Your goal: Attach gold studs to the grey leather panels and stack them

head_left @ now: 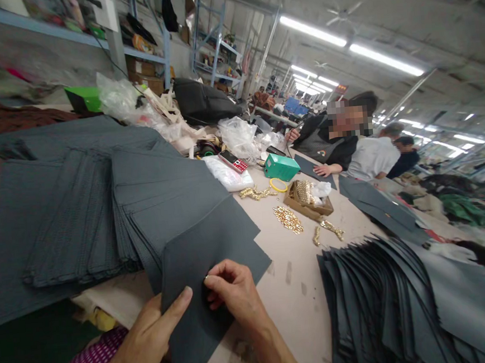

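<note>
Both of your hands are on one dark grey textured sheet [195, 325], which hangs over the near edge of the beige worktable [292, 278], its far corner lying on the fanned pile of matching grey cut sheets [102, 215] on your left.

Your left hand [154, 334] comes in from below with the palm under the sheet and the thumb laid flat on top, so it is closed on the sheet's near left edge. Your right hand [234, 294] sits knuckles up, wrist slightly bent, with the fingers curled tight and the tips pressed together on the sheet's face. A small pale glint shows at the forefinger, but I cannot tell whether you are pinching a small piece there.

For work this fine, it looks best to let the left thumb pull the sheet taut and flat, rest the right wrist on the table edge, and press straight down so the sheet does not crease.

The loose pile of small gold metal fittings [288, 220] lies well apart, farther up the table, near the green plastic box [281, 167]. A second fanned stack of dark grey sheets [382, 305] lies to your right. Another person [327, 141] is working across the table.
</note>
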`<state>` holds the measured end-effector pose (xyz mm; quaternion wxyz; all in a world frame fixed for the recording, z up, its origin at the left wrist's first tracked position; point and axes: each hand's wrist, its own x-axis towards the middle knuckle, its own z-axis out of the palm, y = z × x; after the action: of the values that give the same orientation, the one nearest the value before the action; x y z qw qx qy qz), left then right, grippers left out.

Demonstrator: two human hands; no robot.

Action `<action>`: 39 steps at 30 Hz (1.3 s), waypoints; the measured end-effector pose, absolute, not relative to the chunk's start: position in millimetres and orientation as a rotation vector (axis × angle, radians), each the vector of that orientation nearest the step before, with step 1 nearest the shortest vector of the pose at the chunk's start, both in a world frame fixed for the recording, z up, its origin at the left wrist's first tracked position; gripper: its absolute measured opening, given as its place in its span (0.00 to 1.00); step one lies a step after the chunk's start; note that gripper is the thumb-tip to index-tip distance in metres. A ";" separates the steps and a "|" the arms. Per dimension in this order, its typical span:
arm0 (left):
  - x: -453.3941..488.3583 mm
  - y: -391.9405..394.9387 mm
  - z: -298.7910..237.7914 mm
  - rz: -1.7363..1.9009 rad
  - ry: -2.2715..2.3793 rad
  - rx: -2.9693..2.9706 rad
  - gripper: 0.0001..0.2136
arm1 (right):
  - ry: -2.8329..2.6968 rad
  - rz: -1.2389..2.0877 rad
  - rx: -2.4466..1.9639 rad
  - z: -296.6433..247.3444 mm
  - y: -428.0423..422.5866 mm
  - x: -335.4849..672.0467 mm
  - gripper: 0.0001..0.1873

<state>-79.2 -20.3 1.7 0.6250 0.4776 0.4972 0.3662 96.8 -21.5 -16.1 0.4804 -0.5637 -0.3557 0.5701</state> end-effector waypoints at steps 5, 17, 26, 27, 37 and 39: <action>-73.6 -21.8 22.5 0.810 1.094 1.158 0.07 | -0.926 1.338 -1.345 -18.0 -26.2 99.6 0.18; -71.1 -11.8 4.8 0.714 1.104 0.951 0.23 | -1.547 0.656 -1.448 -1.3 -34.2 110.8 0.07; -62.7 -9.9 3.2 0.733 0.952 0.482 0.23 | -1.196 1.242 -1.334 -13.0 -34.6 124.1 0.12; -63.1 -10.0 2.1 0.732 0.954 0.495 0.23 | -1.190 1.244 -1.330 -13.2 -34.2 124.4 0.12; -72.9 -12.8 -3.8 0.622 1.051 0.825 0.28 | -1.210 1.139 -1.421 -15.2 -34.5 119.7 0.11; -70.2 -11.8 6.2 0.626 1.014 0.939 0.25 | -1.198 1.129 -1.439 -14.4 -33.6 119.4 0.12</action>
<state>-70.2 -11.8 6.2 0.7258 0.4260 0.4596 0.2838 119.4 -33.6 -14.4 0.4594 -0.5845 -0.4867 0.4587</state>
